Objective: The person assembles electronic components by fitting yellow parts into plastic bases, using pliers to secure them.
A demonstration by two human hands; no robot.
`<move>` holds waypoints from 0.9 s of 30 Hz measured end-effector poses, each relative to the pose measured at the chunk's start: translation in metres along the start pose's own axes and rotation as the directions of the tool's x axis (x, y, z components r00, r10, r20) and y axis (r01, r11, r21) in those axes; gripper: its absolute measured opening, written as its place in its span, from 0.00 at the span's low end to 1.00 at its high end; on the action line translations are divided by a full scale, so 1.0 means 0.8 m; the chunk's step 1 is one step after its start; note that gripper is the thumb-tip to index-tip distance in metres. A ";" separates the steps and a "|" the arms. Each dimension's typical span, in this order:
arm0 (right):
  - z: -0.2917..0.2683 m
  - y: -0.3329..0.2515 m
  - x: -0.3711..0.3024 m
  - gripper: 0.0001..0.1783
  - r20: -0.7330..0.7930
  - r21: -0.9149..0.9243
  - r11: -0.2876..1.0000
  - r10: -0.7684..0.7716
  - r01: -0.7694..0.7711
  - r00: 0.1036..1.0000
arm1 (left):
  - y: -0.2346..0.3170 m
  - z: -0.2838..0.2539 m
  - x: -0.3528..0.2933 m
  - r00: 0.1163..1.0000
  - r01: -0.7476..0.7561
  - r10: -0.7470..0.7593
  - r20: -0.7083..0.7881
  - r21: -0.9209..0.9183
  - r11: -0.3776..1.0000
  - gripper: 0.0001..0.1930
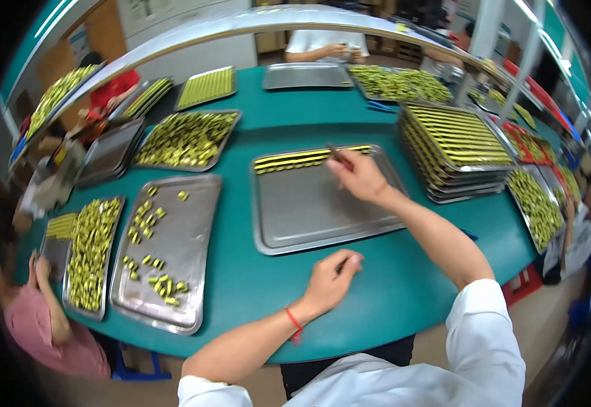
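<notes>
In front of me lies a grey metal tray [322, 207], with rows of small yellow-and-black blocks [288, 163] along its far edge. Over the right part of these rows, my right hand [360, 178] pinches a thin dark tool [334, 152], apparently tweezers, pointing at the blocks. Its tip is too small to tell whether it grips one. My left hand [329, 281] rests near the tray's front edge, fingers curled closed. Something dark shows inside that fist, but I cannot make out what it is.
Left of me, a tray [197, 258] holds scattered blocks, beside heaped trays [92, 254] [190, 139]. A stack of filled trays [455, 146] stands right, blue tweezers [380, 107] behind it. Co-workers sit around the green table [254, 292]; a shelf [241, 24] spans the back.
</notes>
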State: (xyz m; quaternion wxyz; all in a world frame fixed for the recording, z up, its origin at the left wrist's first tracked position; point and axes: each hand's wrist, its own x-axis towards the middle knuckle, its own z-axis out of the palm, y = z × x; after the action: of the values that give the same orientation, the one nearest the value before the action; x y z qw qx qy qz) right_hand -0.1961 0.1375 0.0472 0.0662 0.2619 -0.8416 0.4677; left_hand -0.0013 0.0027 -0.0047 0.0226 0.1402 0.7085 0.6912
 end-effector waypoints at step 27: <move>0.005 -0.047 -0.214 0.09 0.211 0.449 0.893 -0.078 -0.026 0.974 | 0.115 -0.259 -0.127 0.903 0.418 -0.169 -0.394 0.896 0.146 0.15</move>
State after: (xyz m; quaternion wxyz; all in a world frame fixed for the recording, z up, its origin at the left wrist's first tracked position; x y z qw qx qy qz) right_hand -0.0309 0.1833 0.0124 -0.0848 0.3324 -0.7094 0.6157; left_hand 0.0644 -0.2217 0.0783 -0.0062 -0.0884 0.9923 0.0867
